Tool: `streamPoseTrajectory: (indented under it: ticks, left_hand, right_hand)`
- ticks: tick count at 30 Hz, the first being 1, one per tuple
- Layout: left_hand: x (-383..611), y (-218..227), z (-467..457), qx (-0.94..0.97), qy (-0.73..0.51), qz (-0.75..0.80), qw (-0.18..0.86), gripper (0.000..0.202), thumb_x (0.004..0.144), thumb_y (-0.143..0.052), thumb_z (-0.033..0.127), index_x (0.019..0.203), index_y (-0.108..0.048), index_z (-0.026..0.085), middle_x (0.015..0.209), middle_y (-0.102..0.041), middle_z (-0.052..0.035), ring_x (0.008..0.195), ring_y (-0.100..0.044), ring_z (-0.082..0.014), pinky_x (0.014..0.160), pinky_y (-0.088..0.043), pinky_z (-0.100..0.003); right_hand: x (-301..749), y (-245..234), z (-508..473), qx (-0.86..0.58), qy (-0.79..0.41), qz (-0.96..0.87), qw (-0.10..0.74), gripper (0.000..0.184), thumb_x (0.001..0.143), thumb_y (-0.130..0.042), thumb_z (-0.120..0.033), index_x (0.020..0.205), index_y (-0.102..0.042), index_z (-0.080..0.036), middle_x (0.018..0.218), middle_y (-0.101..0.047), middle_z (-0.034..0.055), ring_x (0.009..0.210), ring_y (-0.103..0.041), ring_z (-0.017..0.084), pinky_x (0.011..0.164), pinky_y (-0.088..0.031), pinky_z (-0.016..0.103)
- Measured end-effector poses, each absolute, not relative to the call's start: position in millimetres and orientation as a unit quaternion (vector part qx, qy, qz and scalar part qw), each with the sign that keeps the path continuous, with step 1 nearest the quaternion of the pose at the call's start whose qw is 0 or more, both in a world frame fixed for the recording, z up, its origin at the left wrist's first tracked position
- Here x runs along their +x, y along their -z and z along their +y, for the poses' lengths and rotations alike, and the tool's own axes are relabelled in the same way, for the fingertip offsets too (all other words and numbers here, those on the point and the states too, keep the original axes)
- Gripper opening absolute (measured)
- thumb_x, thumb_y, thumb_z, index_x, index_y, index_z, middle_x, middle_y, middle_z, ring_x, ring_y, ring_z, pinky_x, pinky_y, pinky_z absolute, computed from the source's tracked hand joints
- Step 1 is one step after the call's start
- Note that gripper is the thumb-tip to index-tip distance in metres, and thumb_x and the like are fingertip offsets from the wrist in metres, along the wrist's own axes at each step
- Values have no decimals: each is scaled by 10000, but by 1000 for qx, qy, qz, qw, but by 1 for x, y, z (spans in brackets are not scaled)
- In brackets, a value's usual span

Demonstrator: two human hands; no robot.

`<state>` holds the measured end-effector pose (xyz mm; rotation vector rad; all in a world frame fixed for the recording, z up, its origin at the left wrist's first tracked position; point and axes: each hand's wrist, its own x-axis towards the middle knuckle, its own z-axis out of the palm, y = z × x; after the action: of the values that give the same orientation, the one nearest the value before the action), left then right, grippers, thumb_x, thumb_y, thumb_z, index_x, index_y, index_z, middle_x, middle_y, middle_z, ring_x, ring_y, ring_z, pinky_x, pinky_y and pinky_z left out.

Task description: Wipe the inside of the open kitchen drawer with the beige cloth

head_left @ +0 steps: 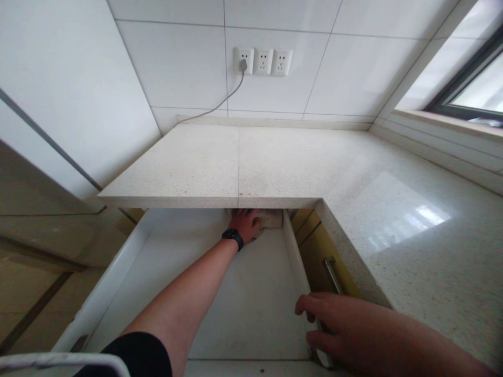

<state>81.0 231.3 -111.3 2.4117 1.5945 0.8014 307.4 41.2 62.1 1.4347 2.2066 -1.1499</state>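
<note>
A white drawer (236, 303) is pulled out below the speckled countertop. My left hand (244, 226), with a black watch on its wrist, reaches to the back of the drawer. It is closed on a beige cloth (271, 218) that lies against the drawer floor by the right rear corner. The countertop's front edge hides the fingertips and part of the cloth. At the drawer's right side wall (296, 262) is my right hand (324, 319), its fingers bent and the thumb apart from them. Nothing shows in it; whether it touches the wall, I cannot tell.
The L-shaped countertop (283, 162) overhangs the drawer's rear and runs down the right. A yellowish cabinet front with a metal handle (333, 275) stands close beside the drawer. A grey cord (226, 99) runs from a wall socket. A white strap or cord (63, 359) crosses the lower left.
</note>
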Motion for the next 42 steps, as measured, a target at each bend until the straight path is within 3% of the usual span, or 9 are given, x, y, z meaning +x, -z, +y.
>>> streamPoseTrajectory:
  ticks: [42]
  left_hand:
    - [81, 110, 231, 803, -267, 528, 77, 460, 922, -484, 319, 1379, -495, 269, 1384, -544, -66, 1301, -445, -260, 1136, -314, -437]
  right_hand:
    - [306, -64, 41, 496, 391, 762, 140, 353, 859, -556, -369, 1195, -630, -289, 1157, -688, 67, 1037, -649, 274, 892, -469, 397]
